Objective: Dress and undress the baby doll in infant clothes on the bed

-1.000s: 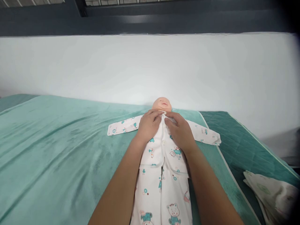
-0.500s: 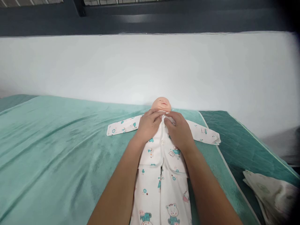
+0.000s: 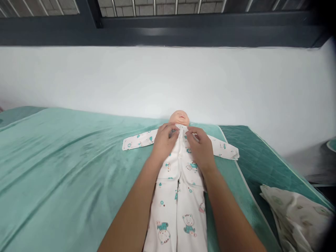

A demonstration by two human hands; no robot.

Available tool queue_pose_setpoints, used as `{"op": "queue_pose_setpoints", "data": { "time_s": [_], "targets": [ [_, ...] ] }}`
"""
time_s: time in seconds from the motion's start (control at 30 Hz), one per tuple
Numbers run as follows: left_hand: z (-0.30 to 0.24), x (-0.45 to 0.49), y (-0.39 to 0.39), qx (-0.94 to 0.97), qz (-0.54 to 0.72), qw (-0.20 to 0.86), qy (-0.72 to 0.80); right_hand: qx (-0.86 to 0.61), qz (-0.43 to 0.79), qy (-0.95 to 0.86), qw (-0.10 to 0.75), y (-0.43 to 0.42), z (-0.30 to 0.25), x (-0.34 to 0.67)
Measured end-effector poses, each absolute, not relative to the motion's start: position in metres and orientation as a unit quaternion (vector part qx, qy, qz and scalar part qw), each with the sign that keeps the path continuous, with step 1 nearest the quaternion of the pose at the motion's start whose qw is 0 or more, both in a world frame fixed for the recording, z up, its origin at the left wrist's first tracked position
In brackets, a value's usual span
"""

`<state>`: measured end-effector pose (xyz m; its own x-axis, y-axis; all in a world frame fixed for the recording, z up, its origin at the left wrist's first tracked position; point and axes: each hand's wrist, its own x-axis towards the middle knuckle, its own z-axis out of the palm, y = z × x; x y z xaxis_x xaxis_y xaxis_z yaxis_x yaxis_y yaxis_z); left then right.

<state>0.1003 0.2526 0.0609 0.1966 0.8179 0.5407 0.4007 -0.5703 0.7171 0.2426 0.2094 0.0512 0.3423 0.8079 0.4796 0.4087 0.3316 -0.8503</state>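
A baby doll (image 3: 180,117) lies on its back on a light green blanket (image 3: 68,164), head toward the wall. It wears a white romper (image 3: 178,196) printed with teal bears, sleeves spread to both sides. My left hand (image 3: 164,141) rests on the left of the chest, fingers curled on the front placket just below the collar. My right hand (image 3: 201,147) lies on the right of the chest, fingertips pinching the same placket edge. Both forearms reach in from the bottom of the view over the doll's legs.
A white wall (image 3: 168,80) runs behind the bed, with a dark window frame (image 3: 168,31) above it. A darker green quilted cover (image 3: 262,161) shows to the right of the blanket. A crumpled printed white cloth (image 3: 294,213) lies at the lower right.
The view has tilted up slightly, showing more of the window bars. My fingers have loosened a little at the collar and both hands sit a bit lower on the chest.
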Motion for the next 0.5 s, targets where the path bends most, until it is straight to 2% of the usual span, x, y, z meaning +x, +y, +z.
{"op": "queue_pose_setpoints", "data": {
  "time_s": [0.23, 0.5],
  "targets": [
    [0.052, 0.089, 0.226, 0.748, 0.461, 0.257, 0.403, -0.526, 0.13, -0.603, 0.585, 0.172, 0.041, 0.239],
    [0.056, 0.089, 0.229, 0.735, 0.458, 0.307, 0.395, -0.54, 0.132, -0.585, 0.591, 0.172, 0.042, 0.238]
  ]
}}
